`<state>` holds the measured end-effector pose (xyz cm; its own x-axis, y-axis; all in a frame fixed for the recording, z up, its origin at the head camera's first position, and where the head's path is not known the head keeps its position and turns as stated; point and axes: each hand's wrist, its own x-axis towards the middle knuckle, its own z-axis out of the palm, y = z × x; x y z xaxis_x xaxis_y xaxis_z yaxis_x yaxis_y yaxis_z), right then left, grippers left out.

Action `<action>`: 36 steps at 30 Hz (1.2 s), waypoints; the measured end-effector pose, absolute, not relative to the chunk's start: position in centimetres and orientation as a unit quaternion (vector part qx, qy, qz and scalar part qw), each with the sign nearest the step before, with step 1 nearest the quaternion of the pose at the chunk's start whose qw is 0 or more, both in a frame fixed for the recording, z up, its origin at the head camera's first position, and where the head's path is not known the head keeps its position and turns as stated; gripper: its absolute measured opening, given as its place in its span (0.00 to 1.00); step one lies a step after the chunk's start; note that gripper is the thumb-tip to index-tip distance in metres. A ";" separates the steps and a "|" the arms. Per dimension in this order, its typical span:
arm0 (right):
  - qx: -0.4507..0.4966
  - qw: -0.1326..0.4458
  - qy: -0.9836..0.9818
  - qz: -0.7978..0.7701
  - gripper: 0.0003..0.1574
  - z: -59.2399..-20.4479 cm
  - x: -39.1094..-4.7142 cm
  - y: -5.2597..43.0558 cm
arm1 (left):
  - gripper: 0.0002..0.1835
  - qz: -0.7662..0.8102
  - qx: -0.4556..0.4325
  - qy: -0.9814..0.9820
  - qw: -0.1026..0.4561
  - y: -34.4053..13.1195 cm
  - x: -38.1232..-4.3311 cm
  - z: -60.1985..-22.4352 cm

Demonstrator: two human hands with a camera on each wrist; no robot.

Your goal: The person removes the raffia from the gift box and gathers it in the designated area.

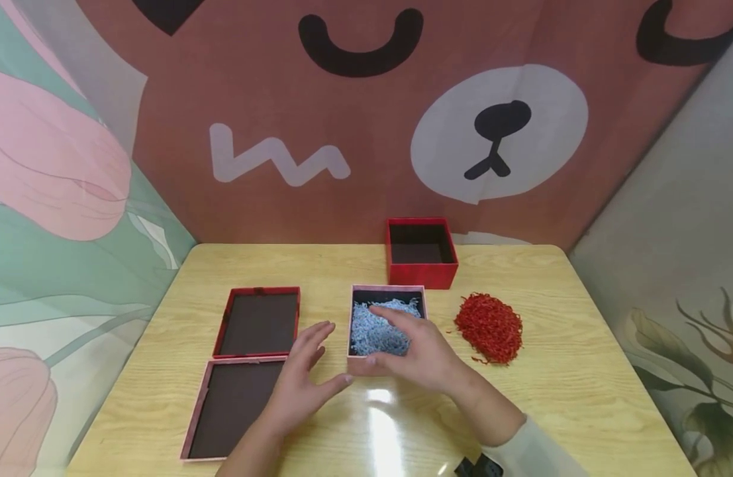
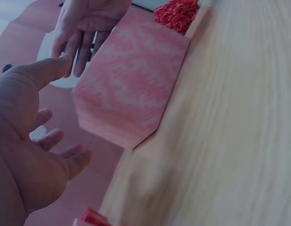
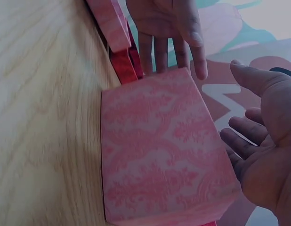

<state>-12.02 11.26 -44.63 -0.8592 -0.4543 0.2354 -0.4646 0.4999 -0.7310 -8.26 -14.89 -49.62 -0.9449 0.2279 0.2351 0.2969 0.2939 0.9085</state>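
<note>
A pink patterned box (image 1: 360, 366) stands on the table, filled with blue shredded paper (image 1: 372, 331). My right hand (image 1: 422, 351) is over the box's right part, fingers extended above the blue shreds and thumb by the front rim. To the left of the box, my left hand (image 1: 303, 384) is held with fingers spread and its thumb pointing toward the box's near corner. Nothing is in either palm. Both wrist views show the pink box (image 2: 131, 75) from its outer side, with the left hand (image 2: 32, 127) and right hand (image 3: 263, 136) above its rim.
Behind the box stands a red box (image 1: 422, 275) with a dark inside. A heap of red shredded paper (image 1: 490, 329) lies to the right. At left lie a red-rimmed lid (image 1: 261, 324) and a pink-rimmed lid (image 1: 238, 404), insides up. A small black object (image 1: 482, 466) shows near the right sleeve.
</note>
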 end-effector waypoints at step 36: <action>0.238 -0.045 -0.927 0.285 0.61 -44.5 -16.8 12.7 | 0.56 -0.601 -0.093 -0.794 -0.004 -9.6 -10.8 -51.0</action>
